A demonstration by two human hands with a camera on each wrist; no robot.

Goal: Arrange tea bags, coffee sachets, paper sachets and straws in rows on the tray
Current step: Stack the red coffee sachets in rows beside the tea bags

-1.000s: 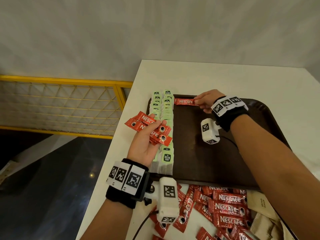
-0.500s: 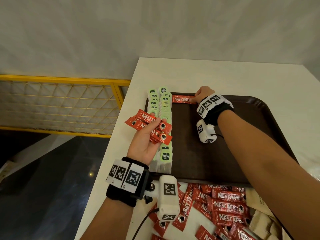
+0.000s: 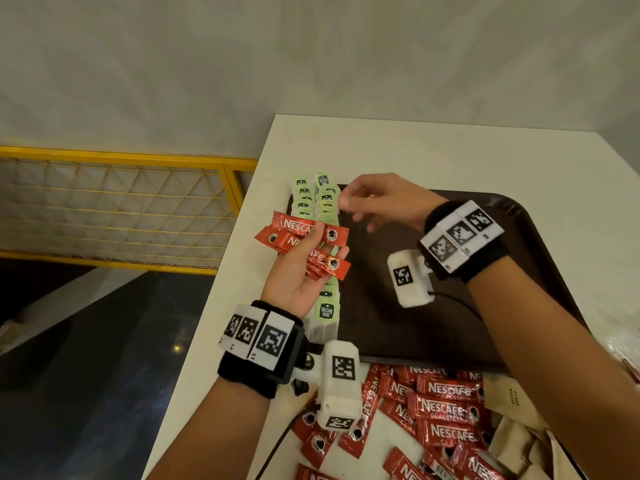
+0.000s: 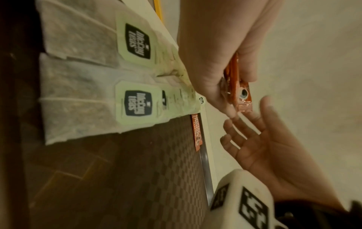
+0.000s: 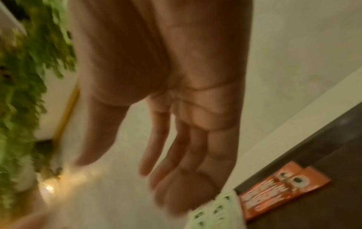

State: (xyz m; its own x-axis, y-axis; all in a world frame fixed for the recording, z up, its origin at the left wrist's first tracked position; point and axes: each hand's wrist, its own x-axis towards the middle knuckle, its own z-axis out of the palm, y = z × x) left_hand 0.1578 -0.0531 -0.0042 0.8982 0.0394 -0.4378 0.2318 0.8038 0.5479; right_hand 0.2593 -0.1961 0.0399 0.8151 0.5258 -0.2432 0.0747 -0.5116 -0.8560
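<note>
Coffee sachets [image 3: 304,244], red and fanned out, sat in the left hand [image 3: 294,275], whose thumb and fingers were curled round the bunch and held it above the near part of the tea bags [image 3: 317,216]. In the left wrist view the same bunch [image 4: 238,86] was seen edge-on, pinched between thumb and fingers. The tea bags, with pale green tags, lay in two overlapping rows along the left edge of the dark brown tray [image 3: 519,216], running from its near edge to its far edge.

The right hand [image 3: 377,202] hovered over the far left part of the tray, just beside the far end of the tea bag rows, with its fingers loosely spread and nothing in them; the right wrist view showed its palm [image 5: 192,96] and straight, relaxed fingers, though that picture was blurred. One single sachet [image 5: 282,190] lay flat on the tray against the far rim, just beside the tea bags; there may have been a second one under it, but the blur made that hard to judge. The left wrist view showed it [image 4: 196,131] as a thin red strip along the rim.

On the white table [image 3: 415,150], near the tray's front edge, lay a loose pile of red sachets [image 3: 443,414], and beside them to the right some beige paper sachets [image 3: 509,396].
</note>
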